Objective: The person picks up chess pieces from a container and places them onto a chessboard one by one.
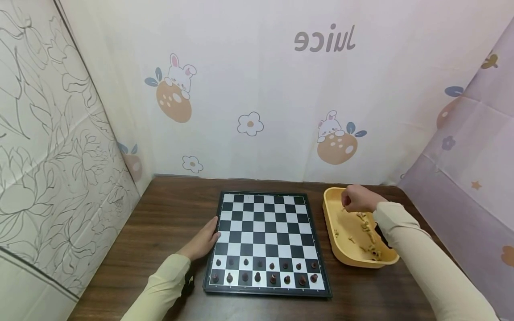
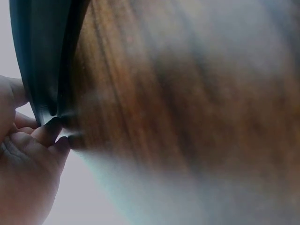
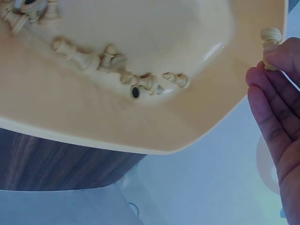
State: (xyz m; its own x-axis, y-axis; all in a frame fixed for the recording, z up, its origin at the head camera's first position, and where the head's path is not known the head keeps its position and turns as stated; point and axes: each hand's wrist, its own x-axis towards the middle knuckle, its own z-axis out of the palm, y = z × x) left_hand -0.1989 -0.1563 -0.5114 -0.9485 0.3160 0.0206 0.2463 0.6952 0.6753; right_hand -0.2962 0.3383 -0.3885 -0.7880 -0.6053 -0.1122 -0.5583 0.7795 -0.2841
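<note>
Right hand (image 3: pixel 283 108) | pinches cream chess piece (image 3: pixel 271 35) | wrist view: distinct; head view: shape unclear

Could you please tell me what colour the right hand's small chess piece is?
The small rounded chess piece is creamy yellow, clearest in the right wrist view.
</note>
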